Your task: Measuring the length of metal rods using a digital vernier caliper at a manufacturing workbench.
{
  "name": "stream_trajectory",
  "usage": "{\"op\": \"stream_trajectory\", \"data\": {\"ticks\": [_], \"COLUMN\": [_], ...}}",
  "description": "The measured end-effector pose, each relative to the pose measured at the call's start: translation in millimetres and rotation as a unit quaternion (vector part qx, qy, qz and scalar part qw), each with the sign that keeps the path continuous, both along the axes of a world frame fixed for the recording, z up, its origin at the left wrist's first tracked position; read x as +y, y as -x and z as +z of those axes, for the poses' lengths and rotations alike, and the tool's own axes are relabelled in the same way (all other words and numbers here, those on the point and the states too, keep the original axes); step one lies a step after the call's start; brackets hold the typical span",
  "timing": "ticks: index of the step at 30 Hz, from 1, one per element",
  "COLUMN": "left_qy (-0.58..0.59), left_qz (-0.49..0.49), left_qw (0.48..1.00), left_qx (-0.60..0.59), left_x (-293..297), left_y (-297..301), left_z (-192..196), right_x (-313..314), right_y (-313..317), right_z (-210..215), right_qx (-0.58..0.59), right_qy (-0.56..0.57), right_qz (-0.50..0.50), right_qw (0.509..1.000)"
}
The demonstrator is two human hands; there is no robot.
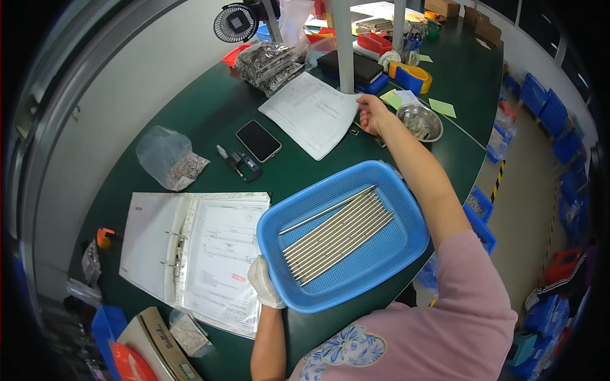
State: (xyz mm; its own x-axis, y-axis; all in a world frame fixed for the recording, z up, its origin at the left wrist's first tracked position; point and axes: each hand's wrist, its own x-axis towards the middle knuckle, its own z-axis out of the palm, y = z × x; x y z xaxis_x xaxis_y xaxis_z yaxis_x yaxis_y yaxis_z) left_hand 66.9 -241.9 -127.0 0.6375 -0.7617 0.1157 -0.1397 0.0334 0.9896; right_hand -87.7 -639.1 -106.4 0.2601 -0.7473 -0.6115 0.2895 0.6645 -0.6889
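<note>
My left hand point(264, 282), in a white glove, grips the left end of a blue plastic basket point(406, 238) at its rim. Some of its fingers are hidden against the basket wall. Inside the basket, several thin metal rods point(340, 238) lie side by side in a slanted row, with one rod set apart along the far side. Reaching across to the far side, my bare right hand point(373, 115) pinches the right edge of a stack of printed paper sheets point(311, 114), whose edge is lifted and curved. A metal bowl point(435, 122) with small pieces stands just right of that hand.
An open ring binder point(222, 254) lies left of the basket. Beyond it are a phone point(258, 141), a micrometer point(239, 164) and a plastic bag of small parts point(171, 159). A white post point(344, 47) rises behind the sheets, near a tape dispenser point(410, 77) and a fan point(236, 24).
</note>
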Motion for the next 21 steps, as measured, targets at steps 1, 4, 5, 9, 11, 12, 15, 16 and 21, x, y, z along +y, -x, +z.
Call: {"op": "stream_trajectory", "data": {"ticks": [1,4,5,9,11,12,15,16,21], "left_qy": [0.009,0.017,0.022,0.029,0.027,0.022,0.022,0.028,0.022], "left_qz": [0.006,0.006,0.003,0.021,0.023,0.029,0.020,0.026,0.017], "left_qw": [1.000,1.000,1.000,0.999,0.999,0.999,0.998,0.998,1.000], "left_qx": [-0.005,-0.022,-0.018,0.007,-0.013,-0.035,-0.057,-0.056,-0.014], "left_x": [-0.5,0.7,0.0,1.2,-3.6,-5.0,1.6,2.6,3.8], "left_y": [2.4,-1.3,-1.1,-1.8,3.3,3.9,-2.1,-4.0,-9.4], "left_z": [0.8,-5.2,-5.5,-1.6,0.8,1.2,-4.7,-7.0,-21.5], "right_x": [-0.8,0.6,-4.6,38.4,37.0,33.9,30.1,29.3,22.2], "right_y": [-5.1,-14.2,-15.7,-27.3,-17.0,-13.6,-15.4,-15.2,-14.8], "right_z": [4.7,18.1,5.6,7.1,-4.1,-9.5,-14.8,-13.3,-6.1], "right_qx": [0.046,-0.025,0.010,0.593,0.634,0.669,0.677,0.679,0.641], "right_qy": [0.079,0.151,0.220,0.493,0.487,0.480,0.488,0.507,0.444], "right_qz": [0.043,0.107,0.140,0.213,0.180,0.149,0.186,0.203,0.146], "right_qw": [0.995,0.982,0.965,0.600,0.573,0.547,0.518,0.490,0.609]}}
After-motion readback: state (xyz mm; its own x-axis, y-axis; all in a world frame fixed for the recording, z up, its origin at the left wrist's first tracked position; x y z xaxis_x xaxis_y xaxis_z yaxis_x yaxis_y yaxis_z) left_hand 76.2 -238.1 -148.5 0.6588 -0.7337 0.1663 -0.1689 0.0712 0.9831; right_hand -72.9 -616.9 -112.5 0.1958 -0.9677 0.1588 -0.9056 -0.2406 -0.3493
